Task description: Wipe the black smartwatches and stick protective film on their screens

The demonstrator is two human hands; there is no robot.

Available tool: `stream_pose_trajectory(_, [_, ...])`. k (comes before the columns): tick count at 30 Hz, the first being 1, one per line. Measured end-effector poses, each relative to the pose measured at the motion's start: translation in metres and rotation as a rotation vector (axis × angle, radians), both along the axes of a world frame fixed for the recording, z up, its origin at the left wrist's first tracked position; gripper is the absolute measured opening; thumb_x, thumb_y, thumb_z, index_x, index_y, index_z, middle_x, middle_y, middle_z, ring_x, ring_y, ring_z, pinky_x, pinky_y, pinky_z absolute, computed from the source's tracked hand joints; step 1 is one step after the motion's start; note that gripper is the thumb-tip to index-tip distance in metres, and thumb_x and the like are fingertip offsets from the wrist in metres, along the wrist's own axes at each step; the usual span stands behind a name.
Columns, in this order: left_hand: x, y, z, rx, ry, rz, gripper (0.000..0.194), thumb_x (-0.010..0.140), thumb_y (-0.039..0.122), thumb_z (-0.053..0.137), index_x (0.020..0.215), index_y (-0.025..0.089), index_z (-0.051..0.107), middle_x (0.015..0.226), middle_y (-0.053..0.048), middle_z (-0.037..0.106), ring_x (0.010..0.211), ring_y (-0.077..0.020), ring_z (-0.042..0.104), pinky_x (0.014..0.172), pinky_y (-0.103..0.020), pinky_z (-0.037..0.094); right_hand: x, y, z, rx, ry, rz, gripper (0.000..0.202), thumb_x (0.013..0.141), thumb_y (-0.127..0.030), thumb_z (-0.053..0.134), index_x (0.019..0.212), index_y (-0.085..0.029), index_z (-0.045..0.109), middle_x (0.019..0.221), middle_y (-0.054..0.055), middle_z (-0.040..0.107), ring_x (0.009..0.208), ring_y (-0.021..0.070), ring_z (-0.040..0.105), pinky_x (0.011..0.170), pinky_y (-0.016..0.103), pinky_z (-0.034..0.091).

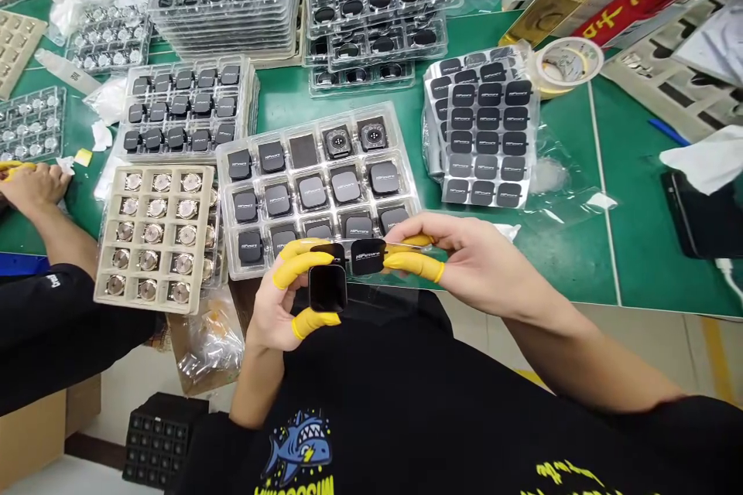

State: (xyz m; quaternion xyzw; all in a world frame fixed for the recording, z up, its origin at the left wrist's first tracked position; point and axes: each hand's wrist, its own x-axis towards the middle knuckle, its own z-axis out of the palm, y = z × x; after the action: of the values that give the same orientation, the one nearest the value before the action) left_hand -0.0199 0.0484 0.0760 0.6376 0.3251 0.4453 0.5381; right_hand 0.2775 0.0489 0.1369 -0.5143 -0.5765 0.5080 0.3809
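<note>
Left hand (277, 308) grips watch (328, 290) between thumb and fingers; right hand (470, 257) pinches label (368, 256), fingertips closed; both at front edge of tray (313, 127); label sheets (487, 143) right of tray on tabletop (644, 267).

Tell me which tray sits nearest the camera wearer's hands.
The clear tray of square black pieces, directly beyond the left hand and right hand; the beige tray of round watches lies farther left, other trays farther off.

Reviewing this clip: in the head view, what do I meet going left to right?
Co-worker's hand, beige watch tray, left hand, square dark-faced piece, black HiFuture label, right hand, tape roll, black phone-like device.
</note>
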Motion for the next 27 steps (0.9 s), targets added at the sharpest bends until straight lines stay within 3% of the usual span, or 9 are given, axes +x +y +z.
stream_pose_trajectory(6, [-0.001,-0.002,0.001,-0.009,-0.001,0.033,0.064,0.091,0.054,0.099,0.146,0.025,0.081,0.146,-0.018,0.076,0.132,-0.0356,0.079,0.080,-0.036,0.078,0.000,-0.001,-0.007,0.086,-0.045,0.049,0.028,0.110,-0.053,0.080,0.100,-0.027,0.082,0.093,0.004,0.088,0.082,0.0236,0.086,0.076,0.036,0.072])
stream_pose_trajectory(9, [0.000,-0.003,0.003,0.011,0.006,0.036,0.062,0.092,0.051,0.099,0.145,0.026,0.082,0.144,-0.017,0.077,0.132,-0.0354,0.080,0.086,-0.039,0.079,0.001,0.000,-0.007,0.211,-0.155,0.083,0.013,0.111,-0.040,0.077,0.110,-0.028,0.082,0.103,0.003,0.089,0.090,0.0236,0.086,0.081,0.036,0.072])
stream_pose_trajectory(13, [0.004,-0.001,0.005,0.117,0.087,0.032,0.061,0.094,0.054,0.097,0.146,0.026,0.081,0.140,-0.017,0.080,0.129,-0.0355,0.081,0.092,-0.043,0.078,0.004,0.005,0.000,0.358,-0.300,0.168,0.016,0.113,-0.032,0.073,0.127,-0.028,0.078,0.123,0.008,0.088,0.109,0.0270,0.085,0.092,0.042,0.071])
stream_pose_trajectory(21, [0.014,0.001,0.009,0.242,0.131,0.008,0.062,0.098,0.051,0.094,0.153,0.028,0.076,0.141,-0.017,0.080,0.125,-0.0332,0.082,0.088,-0.038,0.075,0.002,0.011,0.009,0.528,-0.417,0.165,0.012,0.114,-0.019,0.070,0.113,-0.029,0.077,0.109,0.006,0.085,0.101,0.0260,0.080,0.088,0.042,0.065])
stream_pose_trajectory(27, [0.013,-0.001,-0.005,0.037,-0.046,0.011,0.062,0.094,0.053,0.096,0.149,0.030,0.079,0.142,-0.016,0.078,0.133,-0.0349,0.078,0.099,-0.046,0.077,-0.003,0.008,0.001,0.861,-0.533,0.075,0.028,0.105,-0.003,0.072,0.109,-0.030,0.077,0.115,0.005,0.087,0.110,0.0283,0.081,0.090,0.046,0.061])
